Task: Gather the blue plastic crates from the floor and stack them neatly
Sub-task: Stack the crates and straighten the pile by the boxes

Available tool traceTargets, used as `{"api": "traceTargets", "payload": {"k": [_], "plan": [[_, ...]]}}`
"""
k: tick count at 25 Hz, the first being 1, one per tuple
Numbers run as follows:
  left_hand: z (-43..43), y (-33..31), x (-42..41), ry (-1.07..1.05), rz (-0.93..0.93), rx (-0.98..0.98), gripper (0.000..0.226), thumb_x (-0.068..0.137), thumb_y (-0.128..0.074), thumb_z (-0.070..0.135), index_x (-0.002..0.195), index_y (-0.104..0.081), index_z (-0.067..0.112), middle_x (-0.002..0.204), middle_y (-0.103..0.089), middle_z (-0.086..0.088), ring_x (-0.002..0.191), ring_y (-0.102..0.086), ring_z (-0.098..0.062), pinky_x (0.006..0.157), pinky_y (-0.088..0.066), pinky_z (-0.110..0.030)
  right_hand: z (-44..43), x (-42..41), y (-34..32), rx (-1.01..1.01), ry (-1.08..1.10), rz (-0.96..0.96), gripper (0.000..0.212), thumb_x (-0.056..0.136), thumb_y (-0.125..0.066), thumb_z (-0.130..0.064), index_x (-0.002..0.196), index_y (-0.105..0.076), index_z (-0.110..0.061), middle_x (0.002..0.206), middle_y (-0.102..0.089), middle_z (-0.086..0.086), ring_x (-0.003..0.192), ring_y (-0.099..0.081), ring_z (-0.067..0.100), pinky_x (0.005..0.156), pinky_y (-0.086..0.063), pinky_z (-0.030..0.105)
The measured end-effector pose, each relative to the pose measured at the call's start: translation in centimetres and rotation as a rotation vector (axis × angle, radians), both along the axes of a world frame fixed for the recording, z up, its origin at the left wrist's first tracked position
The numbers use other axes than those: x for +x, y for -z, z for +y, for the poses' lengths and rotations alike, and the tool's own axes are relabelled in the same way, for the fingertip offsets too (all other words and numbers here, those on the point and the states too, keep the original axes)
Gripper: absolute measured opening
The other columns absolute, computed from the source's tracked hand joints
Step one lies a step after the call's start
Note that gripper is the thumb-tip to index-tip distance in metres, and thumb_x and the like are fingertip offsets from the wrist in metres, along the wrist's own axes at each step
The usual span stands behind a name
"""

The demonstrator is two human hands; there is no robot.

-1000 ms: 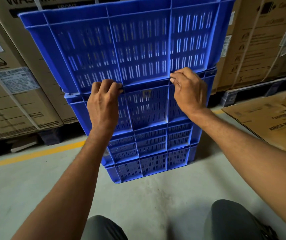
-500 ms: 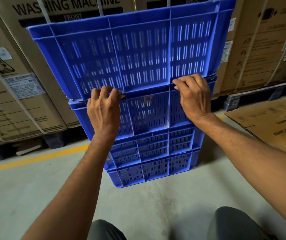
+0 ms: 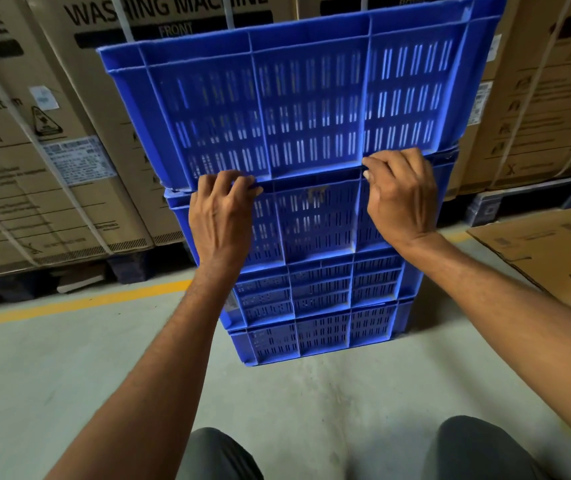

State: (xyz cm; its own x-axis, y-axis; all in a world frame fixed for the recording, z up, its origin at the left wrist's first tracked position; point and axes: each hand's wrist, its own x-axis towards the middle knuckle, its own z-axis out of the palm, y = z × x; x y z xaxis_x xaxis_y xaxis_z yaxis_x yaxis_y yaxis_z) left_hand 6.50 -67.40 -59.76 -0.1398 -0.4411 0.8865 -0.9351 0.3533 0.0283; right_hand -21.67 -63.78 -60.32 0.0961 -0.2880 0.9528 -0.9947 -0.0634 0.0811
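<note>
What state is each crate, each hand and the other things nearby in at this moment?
top crate: tilted, its left end overhanging the stack, not seated.
stack of crates: four nested, upright on the floor.
left hand: fingers curled on the top crate's lower edge.
right hand: fingers curled on the same edge.
washing machine cartons: strapped, upright on pallets.
flattened cardboard: lying flat on the floor.
</note>
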Motion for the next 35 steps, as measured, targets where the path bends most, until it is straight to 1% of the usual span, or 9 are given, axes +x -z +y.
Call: {"api": "traceTargets", "payload": {"k": [4, 8, 10, 15, 18, 23, 27, 33, 35], "plan": [[0.5, 0.5, 2.6, -0.087, 0.291, -0.005, 0.024, 0.101, -0.056, 0.038, 0.119, -0.062, 0.023, 0.129, -0.055, -0.005, 0.112, -0.052, -0.026, 0.086, -0.041, -0.036, 0.0, 3.5, -1.4, 0.042, -0.134, 0.137, 0.030, 0.093, -0.061, -0.003, 0.120, -0.069, -0.013, 0.118, -0.068, 0.003, 0.100, -0.057, 0.030, 0.079, -0.045, 0.041], [0.0, 0.7, 4.6, 0.129, 0.650, 0.101, 0.043, 0.100, -0.058, 0.027, 0.141, -0.048, 0.019, 0.136, -0.050, -0.003, 0.114, -0.054, -0.016, 0.090, -0.047, -0.027, -2.6, 7.0, -1.4, 0.193, -0.234, 0.110, 0.026, 0.095, -0.066, -0.008, 0.120, -0.071, -0.012, 0.110, -0.068, 0.005, 0.097, -0.060, 0.028, 0.077, -0.051, 0.042], [0.0, 0.9, 5.2, 0.196, 0.728, 0.143, 0.050, 0.098, -0.063, 0.022, 0.144, -0.046, 0.019, 0.134, -0.056, 0.002, 0.109, -0.058, -0.009, 0.090, -0.052, -0.028, -3.1, 8.1, -0.2, 0.186, -0.236, 0.006, 0.028, 0.094, -0.067, -0.002, 0.121, -0.071, -0.010, 0.104, -0.067, 0.005, 0.096, -0.059, 0.027, 0.073, -0.057, 0.041], [0.7, 1.4, 4.6, 0.275, 0.839, 0.176, 0.062, 0.095, -0.059, -0.001, 0.151, -0.037, 0.017, 0.145, -0.054, -0.003, 0.121, -0.049, 0.010, 0.095, -0.036, 0.001, -2.1, 7.9, 0.7, 0.275, -0.211, 0.003, 0.055, 0.090, -0.066, 0.008, 0.140, -0.058, -0.014, 0.123, -0.061, 0.002, 0.110, -0.053, 0.026, 0.078, -0.059, 0.037], [0.7, 1.0, 4.1, 0.273, 1.015, 0.227, 0.056, 0.101, -0.051, 0.000, 0.152, -0.040, 0.020, 0.146, -0.056, -0.001, 0.124, -0.050, 0.009, 0.101, -0.040, -0.004, -1.3, 6.6, 0.2, 0.353, -0.218, 0.054, 0.063, 0.089, -0.065, 0.011, 0.146, -0.051, -0.013, 0.135, -0.056, 0.003, 0.119, -0.050, 0.027, 0.091, -0.056, 0.042], [-0.2, 0.8, 5.6, 0.279, 0.992, 0.251, 0.039, 0.098, -0.059, 0.006, 0.135, -0.060, 0.020, 0.125, -0.068, 0.004, 0.112, -0.066, -0.007, 0.101, -0.054, -0.031, -1.3, 7.7, -0.2, 0.292, -0.295, -0.065, 0.038, 0.095, -0.066, -0.002, 0.133, -0.064, -0.010, 0.118, -0.066, 0.005, 0.110, -0.057, 0.025, 0.081, -0.060, 0.042], [-0.3, 0.9, 6.7, 0.294, 0.935, 0.266, 0.035, 0.097, -0.060, 0.006, 0.131, -0.060, 0.016, 0.122, -0.068, 0.001, 0.108, -0.066, -0.008, 0.096, -0.055, -0.031, -0.9, 9.1, -0.2, 0.249, -0.302, -0.145, 0.029, 0.096, -0.068, -0.013, 0.124, -0.069, -0.007, 0.114, -0.068, 0.007, 0.107, -0.056, 0.029, 0.082, -0.057, 0.045], [-0.5, 1.0, 8.3, 0.430, 0.838, 0.330, 0.033, 0.101, -0.055, 0.010, 0.134, -0.055, 0.013, 0.130, -0.064, 0.003, 0.114, -0.065, -0.005, 0.099, -0.054, -0.025, -2.0, 15.1, -1.7, 0.100, -0.356, 0.062, 0.029, 0.095, -0.063, -0.016, 0.123, -0.067, -0.012, 0.122, -0.065, 0.004, 0.109, -0.056, 0.029, 0.086, -0.045, 0.039], [-0.9, 1.1, 9.3, 0.447, 0.800, 0.358, 0.030, 0.102, -0.054, 0.011, 0.132, -0.056, 0.011, 0.129, -0.065, 0.000, 0.115, -0.066, -0.009, 0.098, -0.057, -0.032, -3.2, 16.6, -1.5, 0.143, -0.383, 0.101, 0.033, 0.095, -0.061, -0.021, 0.127, -0.065, -0.013, 0.126, -0.064, 0.003, 0.111, -0.056, 0.028, 0.088, -0.044, 0.039]]}}
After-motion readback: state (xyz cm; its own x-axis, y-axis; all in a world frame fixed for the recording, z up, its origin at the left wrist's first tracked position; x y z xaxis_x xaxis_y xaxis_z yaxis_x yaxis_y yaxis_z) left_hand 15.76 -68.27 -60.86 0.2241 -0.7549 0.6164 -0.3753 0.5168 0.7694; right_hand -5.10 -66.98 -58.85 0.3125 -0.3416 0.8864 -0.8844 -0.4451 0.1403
